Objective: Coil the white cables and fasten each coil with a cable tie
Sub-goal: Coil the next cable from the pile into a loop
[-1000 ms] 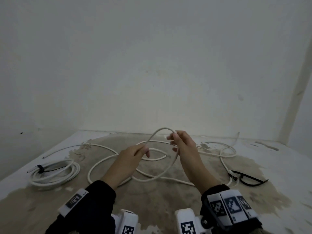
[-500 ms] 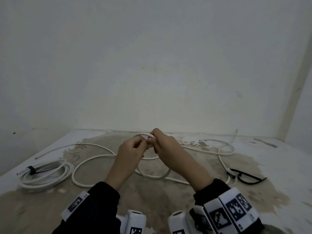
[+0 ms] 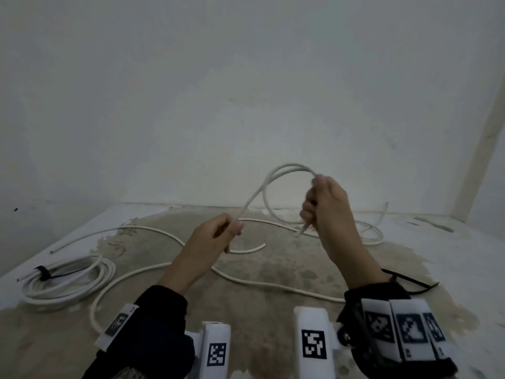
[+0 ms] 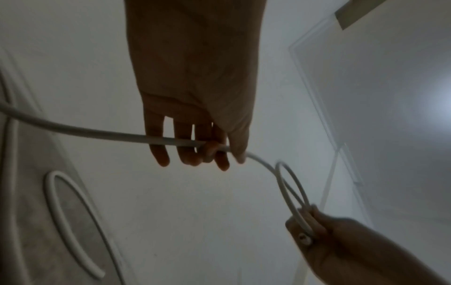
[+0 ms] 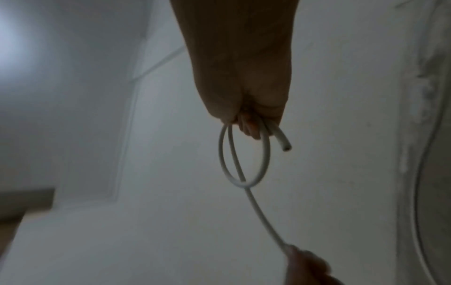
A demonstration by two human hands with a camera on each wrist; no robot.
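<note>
My right hand (image 3: 318,206) is raised and grips a small loop (image 3: 276,187) of white cable, with the cut end (image 3: 302,230) sticking out below the fist. The same loop (image 5: 244,160) hangs from my fist in the right wrist view. My left hand (image 3: 228,231) sits lower and to the left, pinching the cable's running length (image 4: 97,133) between thumb and fingers. The rest of this cable (image 3: 153,269) trails loose over the stained floor. A finished coil (image 3: 68,281) bound with a black tie (image 3: 43,273) lies far left.
More loose white cable (image 3: 366,231) loops on the floor behind my right hand. A black cable tie (image 3: 410,283) lies on the floor to the right of my right wrist. A plain white wall (image 3: 246,105) closes off the back and a corner post (image 3: 481,149) stands at the right.
My hands were together at the middle half a second ago. They have since parted: the right hand rose to the right with the loop, and the left slid down along the cable.
</note>
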